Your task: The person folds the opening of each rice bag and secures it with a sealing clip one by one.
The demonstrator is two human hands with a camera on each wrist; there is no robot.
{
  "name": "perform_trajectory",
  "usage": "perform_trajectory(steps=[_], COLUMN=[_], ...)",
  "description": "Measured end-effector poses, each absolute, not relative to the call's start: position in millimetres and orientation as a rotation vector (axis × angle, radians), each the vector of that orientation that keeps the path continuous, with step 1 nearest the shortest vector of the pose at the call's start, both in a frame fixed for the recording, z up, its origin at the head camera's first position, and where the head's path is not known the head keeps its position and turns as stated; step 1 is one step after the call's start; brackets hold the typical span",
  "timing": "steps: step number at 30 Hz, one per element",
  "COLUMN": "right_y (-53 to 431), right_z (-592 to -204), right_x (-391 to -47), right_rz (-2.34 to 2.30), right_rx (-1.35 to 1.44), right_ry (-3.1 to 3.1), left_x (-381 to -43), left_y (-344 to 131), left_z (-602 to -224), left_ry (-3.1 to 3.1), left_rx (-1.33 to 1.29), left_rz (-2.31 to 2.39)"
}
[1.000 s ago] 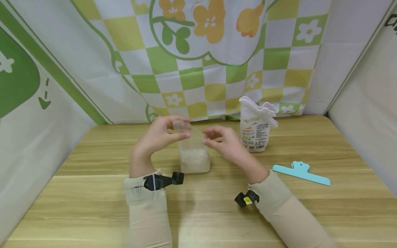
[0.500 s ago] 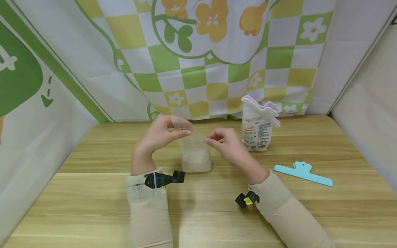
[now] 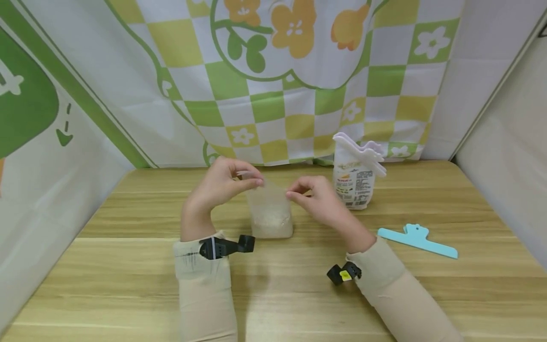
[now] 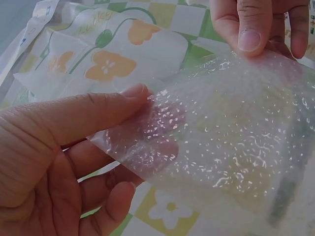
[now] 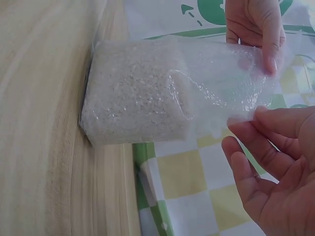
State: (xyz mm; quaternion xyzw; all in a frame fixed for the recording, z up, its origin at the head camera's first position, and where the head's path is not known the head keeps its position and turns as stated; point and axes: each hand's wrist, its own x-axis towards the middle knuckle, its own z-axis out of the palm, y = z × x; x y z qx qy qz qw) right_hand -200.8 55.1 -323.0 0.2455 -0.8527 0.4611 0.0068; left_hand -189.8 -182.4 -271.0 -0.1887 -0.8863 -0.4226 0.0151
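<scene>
A clear plastic bag [image 3: 272,221] stands on the table, its lower part filled with what looks like rice [image 5: 133,93]. My left hand [image 3: 224,185] pinches the bag's upper left edge between thumb and fingers; in the left wrist view the fingers show through the film [image 4: 221,137]. With thumb and forefinger, my right hand [image 3: 318,199] pinches the upper right edge. Between the two hands the bag's top is stretched fairly flat. Small bright specks dot the film.
Right of the bag stands a printed white package [image 3: 353,185] with pale clips [image 3: 361,153] across its top. Nearer lies a light blue sealing clip [image 3: 418,241] on the wooden table [image 3: 128,285]. A patterned cloth [image 3: 299,104] hangs behind.
The right hand, earlier beside the bag with fingers apart, now pinches its edge and has moved slightly right. The bag's top is now spread between both hands.
</scene>
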Motion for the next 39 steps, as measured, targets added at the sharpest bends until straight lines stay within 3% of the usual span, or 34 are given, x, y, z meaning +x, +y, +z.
perform_trajectory(steps=[39], right_y=[113.8], right_z=[-326.2], right_x=[-179.4], right_rz=[1.462], right_rx=[0.828], right_ry=[-2.654], left_x=[-187.2], left_y=[-144.8], left_z=[-268.1], left_ry=[-2.708], left_rx=[-1.014], left_rz=[-1.381])
